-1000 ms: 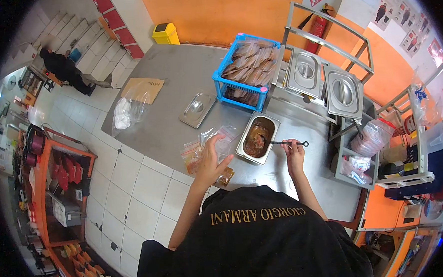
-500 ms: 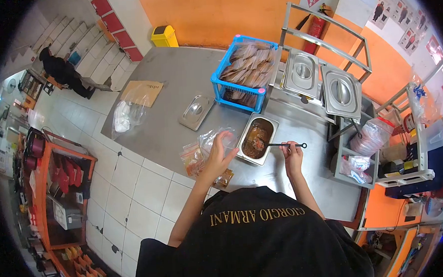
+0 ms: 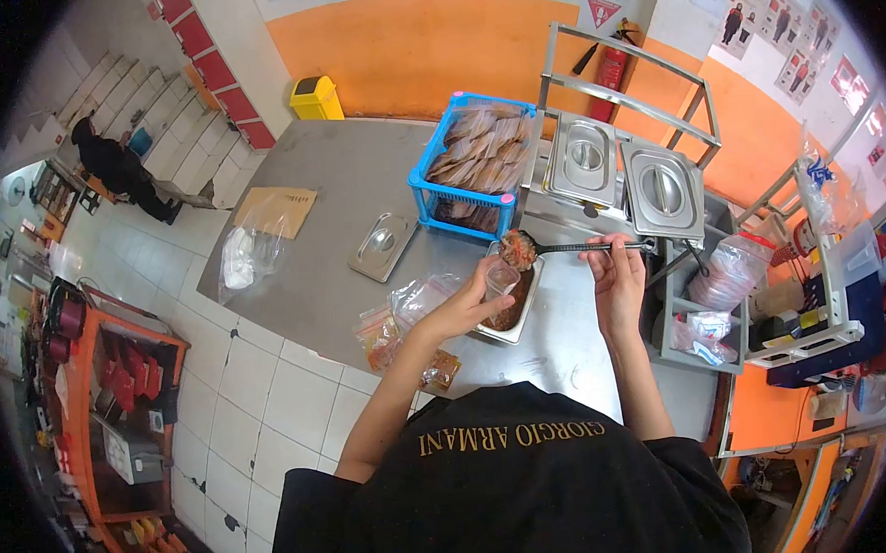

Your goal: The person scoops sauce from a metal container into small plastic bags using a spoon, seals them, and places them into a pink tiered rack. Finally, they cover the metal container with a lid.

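Observation:
My left hand point(image 3: 466, 303) is closed around a small clear plastic cup point(image 3: 504, 279), tilted above the steel food pan. My right hand point(image 3: 615, 272) grips the handle of a black ladle point(image 3: 572, 248). Chunky reddish-brown sauce point(image 3: 517, 251) heaps in the ladle's bowl, right beside the cup's rim. Below both, the steel food pan point(image 3: 535, 305) holds more brown sauce, partly hidden by my left hand and the cup. Left of my left hand lie clear plastic bags point(image 3: 419, 300) and small packets with orange contents point(image 3: 378, 345). A loose steel lid point(image 3: 384, 247) rests farther back.
A blue crate point(image 3: 467, 217) with bagged brown items stands behind the pan. Lidded steel pans point(image 3: 664, 193) sit in a rack at right, above a grey bin point(image 3: 733, 356). Brown paper and a bag point(image 3: 240, 259) lie left. A person in black point(image 3: 117, 168) stands near the stairs.
The ladle has come up out of the pan, loaded with sauce, as my right hand rose. My left hand has moved right over the pan with the cup.

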A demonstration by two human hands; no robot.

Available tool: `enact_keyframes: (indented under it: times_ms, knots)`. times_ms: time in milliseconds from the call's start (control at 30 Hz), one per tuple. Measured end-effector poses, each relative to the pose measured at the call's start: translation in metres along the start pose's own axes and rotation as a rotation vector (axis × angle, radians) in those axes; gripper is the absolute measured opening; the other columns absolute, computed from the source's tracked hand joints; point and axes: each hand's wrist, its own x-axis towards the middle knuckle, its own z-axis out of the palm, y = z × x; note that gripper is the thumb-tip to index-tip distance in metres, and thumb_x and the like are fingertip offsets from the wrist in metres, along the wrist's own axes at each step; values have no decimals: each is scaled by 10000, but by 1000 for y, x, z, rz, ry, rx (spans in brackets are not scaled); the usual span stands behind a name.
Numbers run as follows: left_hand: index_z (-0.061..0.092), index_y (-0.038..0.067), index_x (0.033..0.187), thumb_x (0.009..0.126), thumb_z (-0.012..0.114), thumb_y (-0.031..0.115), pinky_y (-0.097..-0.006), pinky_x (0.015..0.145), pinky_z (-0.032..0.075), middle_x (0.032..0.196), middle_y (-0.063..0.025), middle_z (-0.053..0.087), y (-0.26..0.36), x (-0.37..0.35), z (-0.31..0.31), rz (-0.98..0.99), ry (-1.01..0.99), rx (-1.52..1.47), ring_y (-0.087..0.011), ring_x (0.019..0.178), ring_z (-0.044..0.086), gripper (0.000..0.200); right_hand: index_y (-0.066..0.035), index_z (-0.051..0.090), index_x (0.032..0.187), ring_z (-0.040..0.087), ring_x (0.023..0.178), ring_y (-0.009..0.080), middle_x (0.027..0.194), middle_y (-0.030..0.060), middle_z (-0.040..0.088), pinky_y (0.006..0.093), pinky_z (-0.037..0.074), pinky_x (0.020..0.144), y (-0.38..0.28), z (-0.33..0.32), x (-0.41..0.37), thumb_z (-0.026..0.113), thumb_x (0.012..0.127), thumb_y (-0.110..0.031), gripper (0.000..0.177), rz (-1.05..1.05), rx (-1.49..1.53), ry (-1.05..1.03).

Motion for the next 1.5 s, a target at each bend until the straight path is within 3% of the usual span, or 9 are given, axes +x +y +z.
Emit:
enact_keyframes:
  times_ms: [133, 267, 600, 733, 867, 1167, 1233, 1333, 1500]
  knots:
    - [-20, -111, 1373, 879, 542, 436, -352, 1108, 75, 1445, -289, 71, -17, 12, -2, 13, -77, -101, -325, 1369, 55, 927, -12, 493, 998, 620, 787, 208, 960, 146, 583, 264, 500, 743, -4, 11, -4, 455, 956, -230, 226, -37, -30, -50]
    - [-39, -126, 1367, 878, 540, 439, -345, 1110, 66, 1450, -292, 34, -16, 15, -5, 9, -112, -119, -320, 1372, 23, 945, -16, 496, 985, 625, 806, 212, 975, 144, 584, 266, 507, 757, -5, 15, -11, 441, 960, -222, 215, -89, -60, -103]
    - [-30, -53, 1399, 885, 542, 428, -318, 1099, 103, 1443, -192, 144, 5, 15, -9, 23, -111, -169, -250, 1355, 112, 908, -6, 475, 982, 617, 856, 260, 1015, 176, 562, 348, 504, 810, -12, 18, -18, 436, 960, -238, 236, -200, -163, -192]
    - [-18, -58, 1394, 902, 543, 366, -308, 1088, 144, 1406, -165, 225, -17, 15, -9, -43, -81, -152, -226, 1326, 188, 858, -9, 476, 957, 617, 840, 233, 999, 158, 563, 288, 509, 779, -14, 22, -20, 427, 965, -204, 201, -229, -140, -195]
    - [7, -52, 1393, 912, 537, 333, -304, 1073, 179, 1380, -148, 267, 7, 12, -11, 13, -112, -168, -212, 1297, 238, 812, -4, 471, 955, 609, 851, 241, 995, 160, 557, 316, 509, 787, -16, 22, -22, 421, 966, -203, 205, -262, -188, -223]
    - [79, 6, 1389, 918, 534, 287, -302, 1028, 257, 1272, -112, 379, 14, 11, -8, -92, -56, -299, -167, 1210, 337, 712, 14, 480, 956, 588, 918, 267, 1008, 189, 550, 401, 513, 825, -15, 23, -27, 433, 957, -186, 205, -297, -239, -282]
    - [153, 31, 1361, 924, 525, 256, -299, 1006, 283, 1262, -89, 398, 4, 17, -7, 118, -27, -194, -159, 1186, 365, 617, 18, 481, 953, 588, 920, 266, 1010, 189, 549, 399, 512, 827, -16, 24, -30, 434, 956, -184, 208, -298, -249, -299]
    - [297, 56, 1313, 929, 507, 215, -329, 1024, 294, 1284, -63, 417, 6, 16, -7, 147, -28, -256, -159, 1195, 394, 465, 25, 484, 951, 587, 927, 261, 1011, 190, 550, 390, 502, 837, -18, 27, -34, 436, 954, -182, 213, -305, -259, -349]
    - [353, 55, 1278, 926, 512, 249, -324, 1022, 289, 1257, -53, 421, 9, 16, -9, 118, -5, -261, -153, 1187, 388, 432, 18, 468, 920, 596, 876, 266, 973, 192, 552, 376, 516, 799, -21, 29, -36, 426, 957, -198, 223, -380, -373, -408]
